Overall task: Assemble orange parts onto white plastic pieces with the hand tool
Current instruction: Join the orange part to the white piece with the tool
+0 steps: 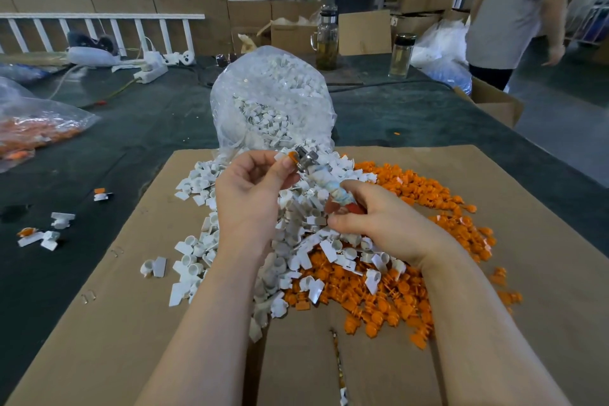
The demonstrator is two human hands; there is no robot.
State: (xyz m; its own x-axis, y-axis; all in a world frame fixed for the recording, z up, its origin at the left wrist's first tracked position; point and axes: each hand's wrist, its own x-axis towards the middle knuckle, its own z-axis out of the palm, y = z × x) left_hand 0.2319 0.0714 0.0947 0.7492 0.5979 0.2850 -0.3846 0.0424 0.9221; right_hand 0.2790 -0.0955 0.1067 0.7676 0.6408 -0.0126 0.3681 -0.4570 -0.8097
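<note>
My left hand [253, 184] pinches a white plastic piece with an orange part [290, 155] at the metal head of the hand tool [308, 160]. The tool's shaft is wrapped in tape, and my right hand [372, 217] grips its lower handle, where a bit of red shows. Both hands hover over a heap of white plastic pieces [290, 224] that spills from a clear bag [273, 102] onto a sheet of cardboard [115, 323]. A pile of orange parts [412, 273] lies to the right of the white heap.
Several joined white-and-orange pieces [49, 231] lie on the dark table at the left. A bag of orange parts [36, 132] sits at the far left. Two bottles [400, 54], a power strip and cardboard boxes stand at the back. A person stands at the far right.
</note>
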